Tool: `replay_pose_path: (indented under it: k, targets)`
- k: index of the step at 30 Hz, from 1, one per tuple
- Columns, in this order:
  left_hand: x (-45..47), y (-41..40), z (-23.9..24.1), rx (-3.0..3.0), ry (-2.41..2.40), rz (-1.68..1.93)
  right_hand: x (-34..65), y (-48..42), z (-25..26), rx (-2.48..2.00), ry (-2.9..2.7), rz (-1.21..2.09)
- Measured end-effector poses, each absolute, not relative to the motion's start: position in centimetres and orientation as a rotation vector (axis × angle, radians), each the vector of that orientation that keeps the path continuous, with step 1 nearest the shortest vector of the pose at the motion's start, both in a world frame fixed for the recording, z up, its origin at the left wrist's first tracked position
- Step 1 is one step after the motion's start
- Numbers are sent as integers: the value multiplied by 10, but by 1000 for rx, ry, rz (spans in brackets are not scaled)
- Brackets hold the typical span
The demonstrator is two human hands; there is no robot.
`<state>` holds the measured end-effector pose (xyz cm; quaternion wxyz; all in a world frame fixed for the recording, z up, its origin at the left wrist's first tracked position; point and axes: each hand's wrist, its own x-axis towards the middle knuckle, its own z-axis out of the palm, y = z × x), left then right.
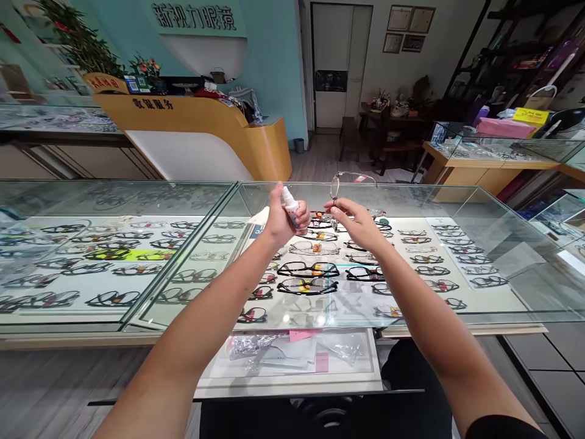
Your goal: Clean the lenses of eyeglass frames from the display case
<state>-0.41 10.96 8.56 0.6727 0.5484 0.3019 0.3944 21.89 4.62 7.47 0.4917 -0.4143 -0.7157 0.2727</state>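
Observation:
My left hand (pixel 284 218) is wrapped around a small white spray bottle (pixel 291 207), its nozzle pointing up beside my thumb. To its right, my right hand (pixel 354 222) pinches a pair of thin-framed eyeglasses (pixel 336 188) by the frame. One temple with a small red-and-white tag stretches out to the right above my fingers. Both hands are over the glass display case (pixel 315 317), where several pairs of glasses lie in rows. Two dark-framed pairs (pixel 308 269) rest on top, nearest to me. A pale cloth or paper (pixel 259 218) is partly hidden behind my left wrist.
Below the glass, an open drawer (pixel 292 385) holds plastic bags and papers. Another display case (pixel 68 268) adjoins on the left. Beyond stand a wooden cashier counter (pixel 269 146), a bench (pixel 350 137) and, at right, a further glass counter (pixel 493 152) with boxes.

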Motion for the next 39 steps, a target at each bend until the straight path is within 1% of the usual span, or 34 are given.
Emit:
replay_pose_path:
  k: [5, 12, 20, 24, 30, 34, 39]
  targets:
    - [-21, 113, 89, 1286, 659, 799, 210, 41, 73, -1020, -1786, 696]
    - [-9, 105, 75, 1463, 789, 1080, 199, 32, 70, -961, -1808, 781]
    - [1, 92, 68, 1629, 806, 1129, 192, 26, 69, -889, -1829, 876]
    - [1, 91, 67, 1616, 807, 1153, 190, 24, 70, -864, -1826, 905]
    - [0, 90, 72, 1642, 815, 1223, 192, 27, 70, -866, -1698, 889]
    - [-1, 88, 70, 1798, 846, 1180, 195, 35, 67, -875, -1570, 880]
    - [1, 84, 62, 1938, 912, 1052, 196, 38, 66, -889, -1557, 844]
